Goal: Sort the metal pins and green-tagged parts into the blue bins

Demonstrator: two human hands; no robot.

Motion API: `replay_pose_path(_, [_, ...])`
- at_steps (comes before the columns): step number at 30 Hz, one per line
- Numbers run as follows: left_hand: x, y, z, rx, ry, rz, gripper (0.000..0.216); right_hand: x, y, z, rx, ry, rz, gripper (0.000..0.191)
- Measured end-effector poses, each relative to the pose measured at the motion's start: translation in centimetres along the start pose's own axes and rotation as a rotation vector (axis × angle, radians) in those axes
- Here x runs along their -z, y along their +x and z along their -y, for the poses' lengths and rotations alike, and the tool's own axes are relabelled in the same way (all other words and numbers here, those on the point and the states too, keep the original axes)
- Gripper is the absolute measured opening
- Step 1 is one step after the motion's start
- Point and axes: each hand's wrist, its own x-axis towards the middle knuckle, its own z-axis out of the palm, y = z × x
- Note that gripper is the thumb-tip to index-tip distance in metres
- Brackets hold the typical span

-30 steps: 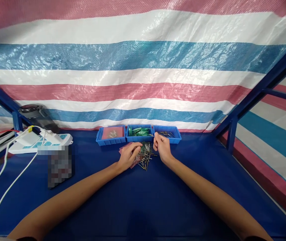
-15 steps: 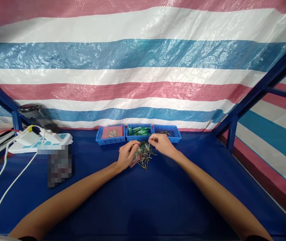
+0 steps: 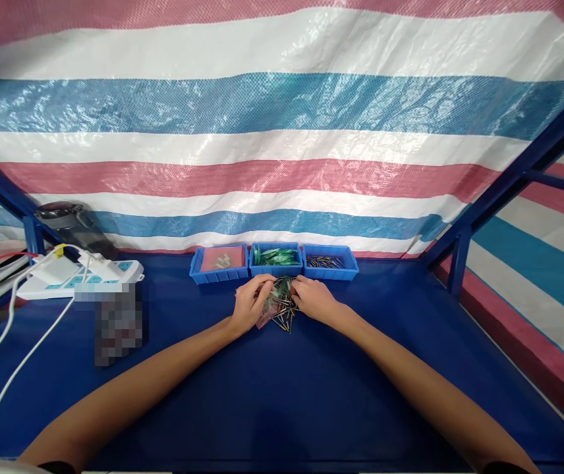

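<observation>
A loose heap of thin metal bits [image 3: 284, 318], seemingly drill or screwdriver bits, lies on the blue table mixed with small clear-and-pink plastic bags [image 3: 267, 315]. At the heap's left side my left hand [image 3: 251, 303] is closed, fingertips pinched over its upper edge; what they grip is too small to make out. My right hand [image 3: 311, 296] reaches into the heap from the right, its fingers bent and pressed together among the pieces. Whatever lies between those fingers is hidden. Behind the hands is a blue bin with green packets [image 3: 277, 255].
Left of it stands a bin with a pink bag [image 3: 220, 259], and right of it a bin of metal bits [image 3: 329, 262]. A white power strip [image 3: 114, 273] with cables, a dark jar [image 3: 75, 227] and a blurred-out object [image 3: 118, 326] occupy the left of the table [image 3: 262, 401].
My right hand has come down and slightly nearer, from in front of the right bin into the heap, uncovering that bin's contents. My left hand has stayed in place.
</observation>
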Motion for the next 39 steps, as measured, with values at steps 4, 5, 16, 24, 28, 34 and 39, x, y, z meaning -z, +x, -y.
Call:
replay_pose_path(4, [0.0,0.2,-0.3,0.001,0.057,-0.002,0.023,0.1,-0.1,0.2,-0.022,-0.016,-0.012,0.011])
replay_pose_path(5, [0.0,0.3,-0.4,-0.002,0.081,-0.003,0.023,0.1,-0.1,0.3,-0.022,-0.008,-0.017,0.011])
replay_pose_path(16, [-0.2,1.1,0.0,-0.102,0.152,0.119,0.023,-1.5,-0.4,1.5,-0.035,0.421,-0.356,0.014])
replay_pose_path(24, [0.0,0.6,-0.3,-0.083,0.207,0.056,0.037,-2.9,-1.1,2.6,0.028,0.694,-0.519,0.017])
replay_pose_path(28, [0.0,0.6,-0.4,-0.115,0.221,0.06,0.047,-3.1,-1.3,2.5,0.068,0.726,-0.544,0.019])
replay_pose_path(34, [-0.2,0.6,-0.1,-0.124,0.125,0.1,0.052,-3.1,-1.4,2.5,0.109,0.735,-0.577,0.023])
replay_pose_path(39, [-0.2,0.5,0.2,-0.141,0.111,0.104,0.053,-3.2,-1.4,2.4,0.104,0.746,-0.578,0.024])
